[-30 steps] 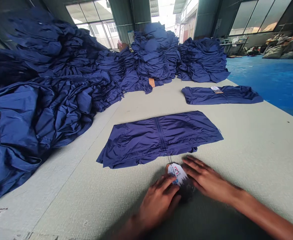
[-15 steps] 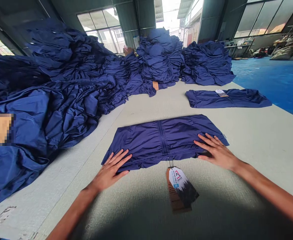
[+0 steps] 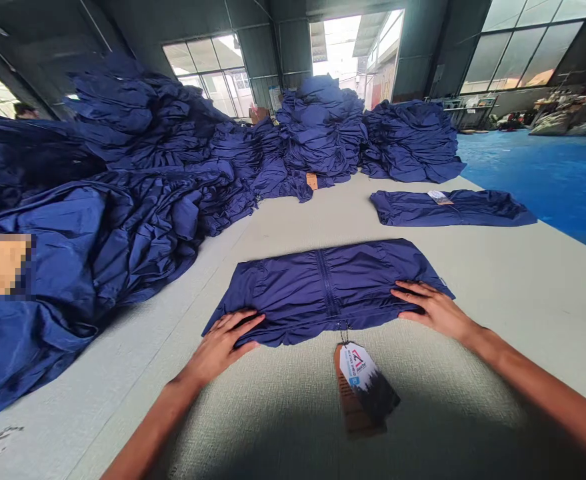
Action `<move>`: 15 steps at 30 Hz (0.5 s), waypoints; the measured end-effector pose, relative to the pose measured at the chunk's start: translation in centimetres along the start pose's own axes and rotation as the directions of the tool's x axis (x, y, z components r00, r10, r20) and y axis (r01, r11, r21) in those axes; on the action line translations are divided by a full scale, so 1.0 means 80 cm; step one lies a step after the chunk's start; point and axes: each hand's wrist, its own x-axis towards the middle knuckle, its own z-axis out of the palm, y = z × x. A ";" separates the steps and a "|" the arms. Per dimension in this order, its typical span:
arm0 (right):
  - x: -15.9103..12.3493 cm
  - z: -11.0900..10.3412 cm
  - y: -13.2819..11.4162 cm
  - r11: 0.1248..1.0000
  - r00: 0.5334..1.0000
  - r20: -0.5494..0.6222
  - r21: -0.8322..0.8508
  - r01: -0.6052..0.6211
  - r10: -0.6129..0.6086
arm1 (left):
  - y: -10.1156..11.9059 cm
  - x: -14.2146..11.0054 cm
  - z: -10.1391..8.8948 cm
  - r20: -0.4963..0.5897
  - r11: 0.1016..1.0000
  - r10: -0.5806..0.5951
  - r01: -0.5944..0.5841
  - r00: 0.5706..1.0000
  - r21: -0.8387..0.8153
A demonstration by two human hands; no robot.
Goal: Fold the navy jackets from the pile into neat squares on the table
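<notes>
My left hand (image 3: 223, 341) and right hand (image 3: 430, 309) lie flat and open on folded navy zip jacket (image 3: 323, 293), pressing near its lower edge, neither gripping. Jacket sits wide, gathered with creases, mid-table (image 3: 503, 300) — zip (image 3: 327, 283) up middle, white-and-black hang tag (image 3: 367, 380) on short cord just below hem. Second folded jacket (image 3: 453, 208) beyond it — navy garment heaps (image 3: 137, 180) left of it.

The left hand (image 3: 220, 347) and right hand (image 3: 435, 310) lie flat on opposite ends of a folded navy jacket (image 3: 327, 287). Hang tags (image 3: 365, 383) rest on the pale table (image 3: 523, 300) just below its hem, another folded jacket (image 3: 453, 208) lies beyond it, and heaped navy garments (image 3: 137, 200) rise to its left.
</notes>
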 end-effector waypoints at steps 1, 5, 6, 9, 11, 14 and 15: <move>0.002 0.002 -0.001 1.000 1.000 -0.012 -0.010 0.005 -0.005 | 0.005 0.004 0.002 -0.017 1.000 -0.022 0.022 1.000 0.014; 0.018 0.003 -0.007 0.993 0.999 -0.015 -0.110 0.029 -0.030 | 0.026 0.020 0.008 -0.108 0.986 -0.113 0.125 0.988 0.114; 0.023 -0.001 -0.009 0.990 0.999 0.002 -0.138 0.034 -0.034 | 0.030 0.023 0.007 -0.114 0.982 -0.119 0.134 0.986 0.133; 0.032 -0.027 -0.015 0.983 0.995 0.091 -0.181 0.042 -0.025 | 0.037 0.026 -0.006 -0.085 0.979 -0.121 0.133 0.989 0.152; 0.034 -0.052 -0.018 0.983 0.990 0.143 -0.180 0.020 0.006 | 0.041 0.024 -0.025 -0.070 0.972 -0.146 0.156 0.987 0.173; 0.033 -0.096 -0.025 0.981 0.989 0.138 -0.190 -0.033 0.060 | 0.049 0.018 -0.069 -0.103 0.949 -0.202 0.221 0.974 0.223; 0.032 -0.112 -0.028 0.980 0.991 0.118 -0.194 -0.044 0.067 | 0.053 0.015 -0.088 -0.125 0.943 -0.216 0.241 0.968 0.232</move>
